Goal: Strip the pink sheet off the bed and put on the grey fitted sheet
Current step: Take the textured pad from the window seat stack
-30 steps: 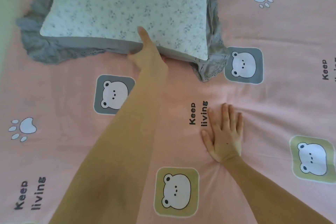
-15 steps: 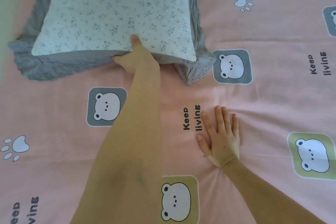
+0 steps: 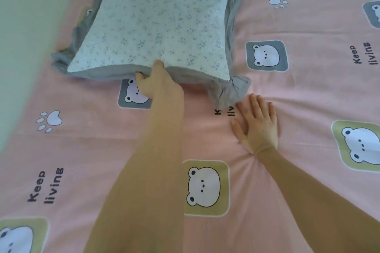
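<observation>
Pink sheet (image 3: 102, 150) (bear prints) creased, left hand (image 3: 158, 82) gripping pillow (image 3: 156, 16) edge, right hand (image 3: 257, 125) pressed flat

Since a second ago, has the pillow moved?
Yes. The pillow, gripped by the left hand, slid toward the person: its near edge now overlaps the grey bear print it earlier cleared.

Pink sheet (image 3: 98, 150) seen as matt printed cloth, soft and finely creased, pillow (image 3: 160, 16) covered in matt speckled cloth, grey frill (image 3: 228, 90) made of thin crumpled fabric, possibly cotton, green wall (image 3: 26, 26) rendered smooth, blurred.
</observation>
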Demonstrator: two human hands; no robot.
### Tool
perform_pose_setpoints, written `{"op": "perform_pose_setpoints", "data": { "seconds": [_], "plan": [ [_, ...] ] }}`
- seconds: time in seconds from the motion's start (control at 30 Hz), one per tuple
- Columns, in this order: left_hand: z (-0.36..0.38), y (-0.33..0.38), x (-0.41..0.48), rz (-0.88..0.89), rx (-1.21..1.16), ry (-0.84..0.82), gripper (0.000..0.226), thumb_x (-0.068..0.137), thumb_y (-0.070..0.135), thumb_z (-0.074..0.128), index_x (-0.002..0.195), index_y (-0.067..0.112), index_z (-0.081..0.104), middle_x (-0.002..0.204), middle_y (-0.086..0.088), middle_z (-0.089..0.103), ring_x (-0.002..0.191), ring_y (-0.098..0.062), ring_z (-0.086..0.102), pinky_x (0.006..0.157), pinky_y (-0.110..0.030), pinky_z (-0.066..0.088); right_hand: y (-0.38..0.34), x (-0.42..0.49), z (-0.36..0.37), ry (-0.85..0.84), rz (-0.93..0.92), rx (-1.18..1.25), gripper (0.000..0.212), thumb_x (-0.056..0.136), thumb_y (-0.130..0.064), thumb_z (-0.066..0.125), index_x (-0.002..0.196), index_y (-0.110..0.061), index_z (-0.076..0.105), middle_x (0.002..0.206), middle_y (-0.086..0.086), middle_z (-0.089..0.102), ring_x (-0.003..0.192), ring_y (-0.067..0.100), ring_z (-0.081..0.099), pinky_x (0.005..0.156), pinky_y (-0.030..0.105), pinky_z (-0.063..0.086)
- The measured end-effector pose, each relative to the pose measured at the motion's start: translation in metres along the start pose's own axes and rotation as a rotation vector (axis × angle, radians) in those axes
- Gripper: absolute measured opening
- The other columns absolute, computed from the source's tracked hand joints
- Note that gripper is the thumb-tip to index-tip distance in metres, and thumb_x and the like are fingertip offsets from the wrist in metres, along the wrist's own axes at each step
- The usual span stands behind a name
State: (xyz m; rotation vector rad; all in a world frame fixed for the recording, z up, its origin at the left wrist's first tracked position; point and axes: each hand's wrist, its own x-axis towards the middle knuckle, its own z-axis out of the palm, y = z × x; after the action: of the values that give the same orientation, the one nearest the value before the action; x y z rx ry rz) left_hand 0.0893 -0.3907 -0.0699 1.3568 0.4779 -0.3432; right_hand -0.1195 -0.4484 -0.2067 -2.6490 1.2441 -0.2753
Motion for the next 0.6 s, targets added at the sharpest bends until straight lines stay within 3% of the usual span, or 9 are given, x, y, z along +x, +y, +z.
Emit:
{"op": "perform_pose_setpoints", "data": {
  "seconds": [0.07,0.13,0.23,0.33,0.47,0.6],
  "plan": [
    [-0.028,-0.007,-0.016,-0.003,-0.042,-0.02,0.059,0.081,0.004,0.068,0.134,0.017,0.048,0.106,0.007,0.06,0.096,-0.019,0.062,0.09,-0.032,0.053,0.002,-0.003,-0.006,0.08,0.029,0.169,0.066,0.078,-0.043,0.039,0.133,-0.008,0.052,0.138,0.016,0.051,0.135,0.031,0.039,0.115,0.05,0.017],
    [-0.071,-0.017,-0.036,0.015,-0.021,-0.008,0.06,0.08,0.002,0.07,0.134,0.018,0.049,0.114,0.003,0.063,0.1,-0.02,0.063,0.091,-0.034,0.053,0.006,-0.017,-0.017,0.128,0.142,0.341,0.07,0.075,-0.035,0.043,0.139,-0.008,0.044,0.131,0.015,0.057,0.131,0.029,0.039,0.115,0.05,0.018],
    [-0.12,-0.019,-0.059,-0.018,-0.019,-0.004,0.054,0.081,0.005,0.071,0.129,0.021,0.052,0.116,-0.001,0.065,0.1,-0.021,0.066,0.089,-0.042,0.054,0.014,-0.063,-0.041,0.036,0.335,0.464,0.075,0.079,-0.05,0.037,0.148,-0.02,0.03,0.143,0.011,0.046,0.139,0.036,0.027,0.112,0.045,0.027],
    [-0.161,-0.023,-0.095,-0.069,-0.012,-0.012,0.05,0.085,0.003,0.067,0.127,0.025,0.052,0.113,-0.001,0.066,0.098,-0.021,0.067,0.083,-0.038,0.057,0.023,-0.12,-0.068,-0.128,0.356,0.51,0.078,0.077,-0.058,0.033,0.149,-0.03,0.023,0.149,0.004,0.039,0.142,0.029,0.026,0.107,0.04,0.031],
    [-0.207,-0.034,-0.14,-0.057,0.055,0.015,0.048,0.083,0.004,0.068,0.126,0.023,0.056,0.104,0.005,0.069,0.096,-0.017,0.067,0.089,-0.036,0.055,0.015,-0.166,-0.107,-0.204,0.431,0.695,0.066,0.084,-0.06,0.042,0.145,-0.047,0.022,0.138,-0.005,0.051,0.121,0.02,0.051,0.101,0.039,0.04],
    [-0.264,-0.046,-0.197,-0.158,0.107,0.097,0.047,0.084,0.009,0.068,0.126,0.025,0.055,0.096,0.013,0.066,0.095,-0.013,0.065,0.094,-0.037,0.051,-0.031,-0.187,-0.145,-0.304,0.516,0.954,0.064,0.092,-0.048,0.052,0.147,-0.04,0.019,0.113,-0.007,0.061,0.099,0.011,0.058,0.092,0.032,0.046]
  ]
}}
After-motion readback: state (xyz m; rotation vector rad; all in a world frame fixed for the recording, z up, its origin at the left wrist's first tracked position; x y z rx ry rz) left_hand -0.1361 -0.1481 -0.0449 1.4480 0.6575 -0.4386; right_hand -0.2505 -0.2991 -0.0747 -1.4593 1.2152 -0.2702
